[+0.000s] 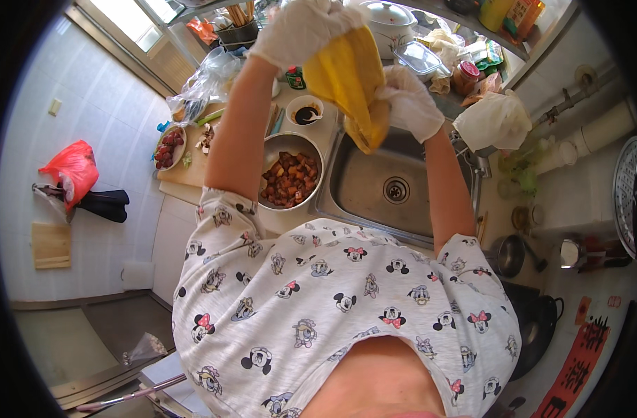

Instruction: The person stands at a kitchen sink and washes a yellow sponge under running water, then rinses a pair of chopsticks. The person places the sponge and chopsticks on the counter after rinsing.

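A yellow cloth (347,73) hangs from my left hand (310,31), which wears a thin white glove and is raised above the counter. My right hand (410,102), gloved the same way, grips the cloth's right side. Below the cloth lies a stainless steel sink (370,183) with a round drain (396,190). Left of the sink, a metal bowl (322,157) holds browned meat cubes (290,180). Behind that bowl, a small bowl (293,103) contains dark sauce and a white spoon (314,118).
A cutting board (193,170) with chopped food and a bowl of grapes (169,149) occupy the left counter. A lidded white pot (391,26), a clear container (420,57) and a red-lidded jar (466,76) stand behind. A pale plastic bag (493,120) hangs at right.
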Demonstrator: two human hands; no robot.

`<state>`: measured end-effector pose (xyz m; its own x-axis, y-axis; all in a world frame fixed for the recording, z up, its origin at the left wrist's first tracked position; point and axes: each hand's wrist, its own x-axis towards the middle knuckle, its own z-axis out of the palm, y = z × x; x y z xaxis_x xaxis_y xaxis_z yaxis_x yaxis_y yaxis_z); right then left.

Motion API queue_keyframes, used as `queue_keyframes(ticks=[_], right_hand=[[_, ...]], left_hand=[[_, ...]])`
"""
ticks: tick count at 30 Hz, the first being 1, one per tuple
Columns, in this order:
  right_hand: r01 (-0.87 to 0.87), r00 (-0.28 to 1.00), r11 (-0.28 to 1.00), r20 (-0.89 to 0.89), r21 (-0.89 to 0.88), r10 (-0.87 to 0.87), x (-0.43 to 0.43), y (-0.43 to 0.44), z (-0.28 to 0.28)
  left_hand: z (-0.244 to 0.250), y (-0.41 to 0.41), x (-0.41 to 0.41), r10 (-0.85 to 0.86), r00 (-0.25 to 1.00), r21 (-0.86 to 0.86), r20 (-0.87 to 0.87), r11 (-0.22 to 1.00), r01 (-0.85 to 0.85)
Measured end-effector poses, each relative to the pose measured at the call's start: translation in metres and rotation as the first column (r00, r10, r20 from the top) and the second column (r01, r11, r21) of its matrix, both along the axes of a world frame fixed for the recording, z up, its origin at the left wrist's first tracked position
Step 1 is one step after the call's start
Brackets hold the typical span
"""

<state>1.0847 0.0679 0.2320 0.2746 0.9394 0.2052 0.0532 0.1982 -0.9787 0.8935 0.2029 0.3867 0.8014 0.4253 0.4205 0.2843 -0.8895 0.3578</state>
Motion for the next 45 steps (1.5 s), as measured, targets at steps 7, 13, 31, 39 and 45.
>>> queue_keyframes(ticks=[7,13,31,39,45], right_hand=[[0.294,0.929,0.955,0.247,-0.044,-0.275,0.038,0.036,-0.030],[0.490,0.868,0.856,0.182,-0.165,-0.462,0.041,0.015,-0.105],[0.411,0.800,0.871,-0.351,-0.270,-0.487,-0.029,-0.110,-0.078],[0.446,0.626,0.866,-0.612,-0.227,-0.483,-0.073,-0.159,-0.095],[0.454,0.520,0.855,-0.705,-0.250,-0.483,-0.087,-0.148,-0.110]], left_hand=[[-0.111,0.134,0.053,0.020,0.924,0.649,-0.381,0.718,0.252],[-0.231,0.092,0.072,-0.072,0.994,-0.346,-0.082,0.937,0.039],[-0.251,0.042,0.038,0.210,0.959,-0.643,0.193,0.765,-0.038],[-0.222,-0.100,0.003,-0.182,0.980,-0.860,0.076,0.486,0.157],[-0.253,-0.172,0.023,-0.651,0.758,-0.687,-0.036,0.567,0.454]])
